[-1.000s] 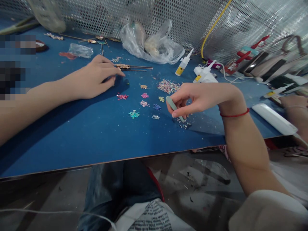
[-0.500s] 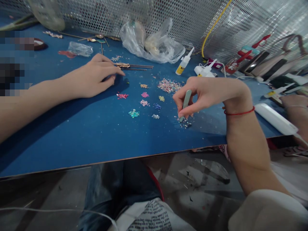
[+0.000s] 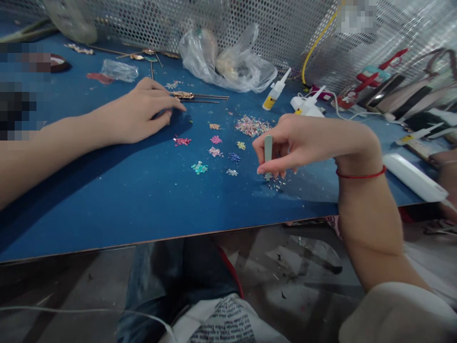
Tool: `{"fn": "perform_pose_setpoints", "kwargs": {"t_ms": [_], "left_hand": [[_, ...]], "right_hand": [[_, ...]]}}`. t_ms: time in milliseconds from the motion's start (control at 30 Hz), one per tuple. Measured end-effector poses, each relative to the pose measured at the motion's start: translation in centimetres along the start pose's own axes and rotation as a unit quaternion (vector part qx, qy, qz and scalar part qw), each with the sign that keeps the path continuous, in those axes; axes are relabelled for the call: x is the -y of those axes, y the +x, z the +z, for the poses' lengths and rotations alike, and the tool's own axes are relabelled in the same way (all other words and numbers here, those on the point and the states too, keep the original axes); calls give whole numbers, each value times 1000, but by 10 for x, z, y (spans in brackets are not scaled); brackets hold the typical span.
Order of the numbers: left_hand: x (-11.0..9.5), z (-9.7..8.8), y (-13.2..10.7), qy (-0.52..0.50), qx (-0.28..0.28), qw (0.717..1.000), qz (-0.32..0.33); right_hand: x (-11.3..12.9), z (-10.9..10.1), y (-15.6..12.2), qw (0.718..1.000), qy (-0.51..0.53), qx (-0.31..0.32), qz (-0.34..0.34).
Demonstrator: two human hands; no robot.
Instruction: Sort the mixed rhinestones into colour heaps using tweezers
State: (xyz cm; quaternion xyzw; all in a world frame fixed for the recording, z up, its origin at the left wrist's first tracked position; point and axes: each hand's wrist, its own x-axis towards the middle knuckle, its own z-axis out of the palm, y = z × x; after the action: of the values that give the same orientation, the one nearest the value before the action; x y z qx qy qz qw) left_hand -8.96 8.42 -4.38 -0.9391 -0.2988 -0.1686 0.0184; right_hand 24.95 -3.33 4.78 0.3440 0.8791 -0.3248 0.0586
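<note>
Right hand (image 3: 307, 143), apart from the left, pinches pale green tweezers (image 3: 268, 152) upright between thumb and fingers, tips down at a small scatter of clear rhinestones (image 3: 274, 184); the vertical hold seems suited to pieces too tiny for bare fingers. A red cord bracelet (image 3: 360, 175) circles the right wrist. Left hand (image 3: 143, 112) rests on the bench (image 3: 107, 200), fingers loosely curled, apparently steadying the body; whether it holds anything cannot be told. Its fingertips lie just beside gilt hairpins (image 3: 182, 95), laid parallel with their prongs pointing right. Between the hands, small sorted clusters of sequins, including pink (image 3: 182, 141) and teal (image 3: 199, 167), sit apart, which keeps the colours from mixing. A larger mixed heap of sequins (image 3: 252, 126) lies farther off. Along the far edge stand a glue bottle (image 3: 274, 95) and a clear plastic bag (image 3: 228, 59), against a perforated metal screen (image 3: 285, 28). A white tube (image 3: 414, 177) lies at right.
</note>
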Motion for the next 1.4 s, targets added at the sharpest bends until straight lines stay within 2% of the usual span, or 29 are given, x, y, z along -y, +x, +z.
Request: {"fn": "perform_pose_setpoints", "kwargs": {"t_ms": [233, 500, 567, 633, 733, 800, 1000, 1400], "left_hand": [[-1, 1, 1, 6, -14, 1000, 11], [0, 1, 0, 3, -12, 1000, 8], [1, 1, 0, 3, -12, 1000, 11], [1, 2, 0, 1, -15, 1000, 13], [-1, 1, 0, -1, -18, 1000, 12], [-3, 1, 1, -2, -21, 1000, 14], [-8, -1, 1, 5, -16, 1000, 13], [-7, -1, 0, -8, -8, 1000, 5]], "right_hand": [[2, 1, 5, 1000, 8, 12, -8], [-2, -2, 2, 998, 38, 6, -58], [-2, 0, 2, 994, 66, -26, -80], [-3, 6, 5, 984, 105, -94, -106], [-3, 19, 18, 949, 168, -230, -139], [-4, 28, 28, 934, 185, -271, -143], [-3, 34, 38, 960, 142, -194, -147], [-8, 26, 31, 965, 101, -184, -159]]}}
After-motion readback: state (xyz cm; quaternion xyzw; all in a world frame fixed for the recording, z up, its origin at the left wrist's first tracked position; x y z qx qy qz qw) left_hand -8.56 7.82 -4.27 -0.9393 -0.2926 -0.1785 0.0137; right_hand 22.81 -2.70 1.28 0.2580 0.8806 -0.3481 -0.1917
